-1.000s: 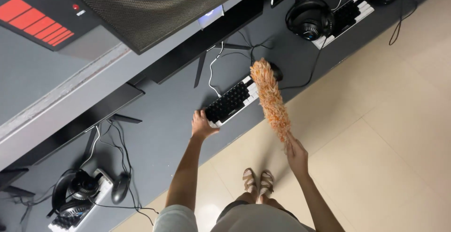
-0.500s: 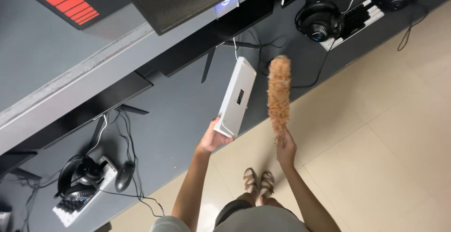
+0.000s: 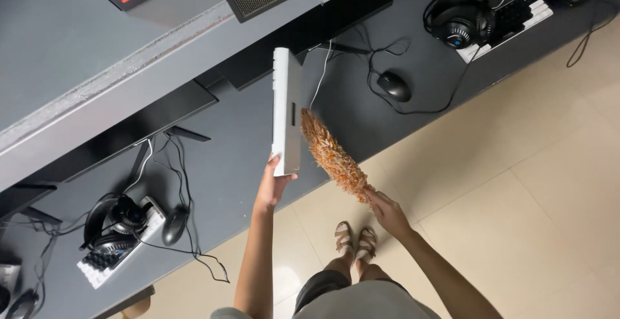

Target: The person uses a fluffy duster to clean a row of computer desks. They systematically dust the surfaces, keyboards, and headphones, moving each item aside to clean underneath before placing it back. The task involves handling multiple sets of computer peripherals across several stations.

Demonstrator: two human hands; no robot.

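Since half a second ago you have tipped the white keyboard higher, nearly on edge above the dark desk, and swung the orange duster in against its underside. Your left hand clasps the keyboard's lower end; your right hand is clenched round the duster's handle. You look mid-dusting; next, I judge, calls for steady sweeps along the keyboard, clear of the cable and mouse.

Keyboard: smooth matt white plastic underside. Duster: fluffy orange fibre, rough-looking. Counter: matt dark grey, smooth. Floor: glossy beige tile. Headphones: black plastic, slight sheen.
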